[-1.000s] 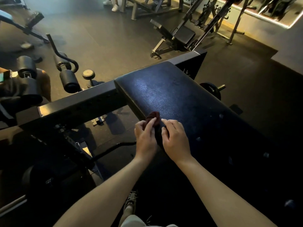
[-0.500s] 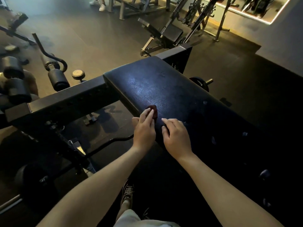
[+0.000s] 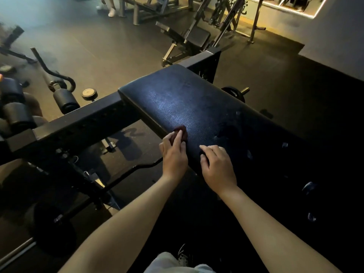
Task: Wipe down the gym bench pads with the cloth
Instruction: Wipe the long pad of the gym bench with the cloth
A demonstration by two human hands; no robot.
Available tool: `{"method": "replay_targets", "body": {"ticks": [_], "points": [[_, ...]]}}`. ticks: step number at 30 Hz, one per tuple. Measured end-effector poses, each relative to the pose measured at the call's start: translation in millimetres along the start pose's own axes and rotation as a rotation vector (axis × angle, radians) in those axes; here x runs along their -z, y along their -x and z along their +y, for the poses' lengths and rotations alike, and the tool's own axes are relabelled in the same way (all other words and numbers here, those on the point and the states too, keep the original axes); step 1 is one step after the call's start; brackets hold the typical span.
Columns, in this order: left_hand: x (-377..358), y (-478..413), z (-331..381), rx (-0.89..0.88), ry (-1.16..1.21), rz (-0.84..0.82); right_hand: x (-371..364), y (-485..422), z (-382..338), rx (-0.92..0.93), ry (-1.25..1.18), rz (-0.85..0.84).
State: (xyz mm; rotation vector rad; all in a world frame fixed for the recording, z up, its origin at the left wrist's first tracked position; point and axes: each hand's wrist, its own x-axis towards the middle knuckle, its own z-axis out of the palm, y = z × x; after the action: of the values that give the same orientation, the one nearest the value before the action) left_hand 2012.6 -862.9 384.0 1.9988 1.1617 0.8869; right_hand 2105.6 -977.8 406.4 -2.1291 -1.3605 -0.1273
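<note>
A long black padded bench pad (image 3: 189,103) slopes away from me, its far end shiny. A small dark red cloth (image 3: 182,131) lies bunched at the pad's left edge. My left hand (image 3: 174,154) presses on the cloth with its fingers extended over it; most of the cloth is hidden beneath them. My right hand (image 3: 218,166) rests on the pad just to the right, fingers loosely bent and holding nothing.
A black steel frame beam (image 3: 78,125) crosses behind the pad. A curl bar (image 3: 126,174) with a plate lies on the floor at left. Roller pads (image 3: 65,101) stand at left. Other gym machines (image 3: 193,36) and a person's legs (image 3: 110,6) are at the back.
My left hand has slid the cloth a little farther up the pad's left edge. My right hand has drawn slightly apart from the left.
</note>
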Motion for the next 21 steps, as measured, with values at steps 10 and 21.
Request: {"method": "replay_targets", "body": {"ticks": [10,21], "points": [[0,57,13,-0.297,0.003,-0.220,21,32,9,-0.149,0.081,0.069],[-8,86,25,-0.193,0.052,-0.256,28,47,10,-0.166,0.041,0.115]]}}
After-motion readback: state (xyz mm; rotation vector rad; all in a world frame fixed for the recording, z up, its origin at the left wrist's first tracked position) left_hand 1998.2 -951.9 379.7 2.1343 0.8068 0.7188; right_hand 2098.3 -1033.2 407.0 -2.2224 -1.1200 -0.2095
